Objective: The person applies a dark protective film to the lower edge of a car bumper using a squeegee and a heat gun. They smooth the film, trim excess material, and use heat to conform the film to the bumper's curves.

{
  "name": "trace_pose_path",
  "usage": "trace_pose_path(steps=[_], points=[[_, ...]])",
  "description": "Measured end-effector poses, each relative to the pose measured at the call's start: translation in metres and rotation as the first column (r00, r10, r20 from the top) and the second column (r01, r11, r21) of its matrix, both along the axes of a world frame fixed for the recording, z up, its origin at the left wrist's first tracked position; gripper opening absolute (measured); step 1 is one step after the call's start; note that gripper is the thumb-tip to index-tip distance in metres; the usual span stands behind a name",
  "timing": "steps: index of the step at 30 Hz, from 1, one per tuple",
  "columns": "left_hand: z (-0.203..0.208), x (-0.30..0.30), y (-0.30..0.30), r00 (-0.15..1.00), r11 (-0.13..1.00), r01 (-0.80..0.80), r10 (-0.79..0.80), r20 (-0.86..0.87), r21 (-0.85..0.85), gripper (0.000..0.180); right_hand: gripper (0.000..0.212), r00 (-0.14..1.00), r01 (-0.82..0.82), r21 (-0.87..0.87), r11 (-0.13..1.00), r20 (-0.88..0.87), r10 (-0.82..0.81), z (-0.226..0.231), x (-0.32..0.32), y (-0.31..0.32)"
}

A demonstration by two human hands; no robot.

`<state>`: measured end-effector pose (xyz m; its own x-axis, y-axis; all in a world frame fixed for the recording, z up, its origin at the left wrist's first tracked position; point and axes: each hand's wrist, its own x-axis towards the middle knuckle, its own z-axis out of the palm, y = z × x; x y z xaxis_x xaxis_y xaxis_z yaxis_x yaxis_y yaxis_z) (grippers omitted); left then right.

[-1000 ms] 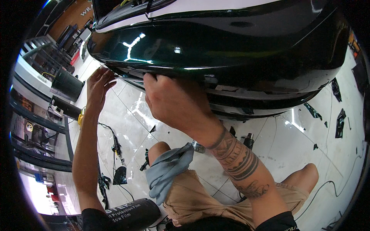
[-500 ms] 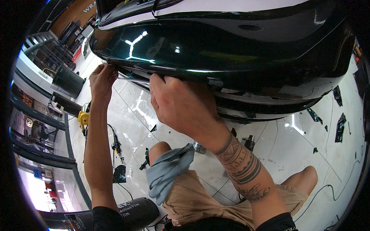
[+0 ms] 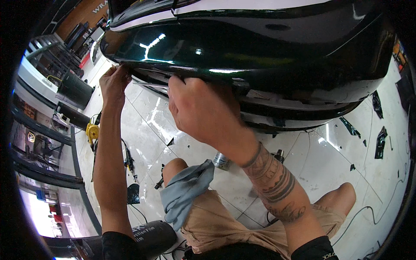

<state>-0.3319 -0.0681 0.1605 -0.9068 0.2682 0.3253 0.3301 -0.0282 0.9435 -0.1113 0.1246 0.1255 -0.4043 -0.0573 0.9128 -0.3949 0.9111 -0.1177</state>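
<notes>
Before me is a glossy dark green car body panel (image 3: 195, 52), with a bumper-like lower edge. My left hand (image 3: 115, 84) is raised to the panel's lower left edge, its fingertips pinched together; what lies between them is hidden. My right hand (image 3: 201, 108) is closed under the same edge, farther right, knuckles up. A thin silvery strip-like thing (image 3: 151, 86) sticks out of my right fist toward my left hand. I cannot tell whether it reaches the left fingers. A grey-blue cloth (image 3: 187, 190) lies over my left knee.
On the white tiled floor (image 3: 299, 173) lie dark film scraps (image 3: 381, 143), a can (image 3: 221, 161) and a cable (image 3: 368, 212). To the left stand a black bin (image 3: 75, 89) and a yellow tool (image 3: 92, 131). A black printed roll (image 3: 154, 238) lies by my left arm.
Both hands keep nearly the same places along the edge. The silvery strip-like thing now shows a little wider and slants more. The view has shifted slightly.
</notes>
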Motion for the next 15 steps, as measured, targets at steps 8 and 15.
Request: trace_pose_path(steps=[8, 15], points=[[-0.008, -0.001, -0.006, 0.997, 0.995, 0.078, -0.076, -0.03, 0.067, 0.017, 0.014, 0.974, -0.011, -0.158, 0.987, 0.221, 0.046, 0.008, 0.004, -0.002], [0.002, 0.004, 0.003, 0.997, 0.996, -0.083, 0.083, 0.006, -0.017, 0.019, 0.013, 0.983, -0.036, -0.131, 0.991, 0.174, 0.058, 0.005, 0.003, -0.003]])
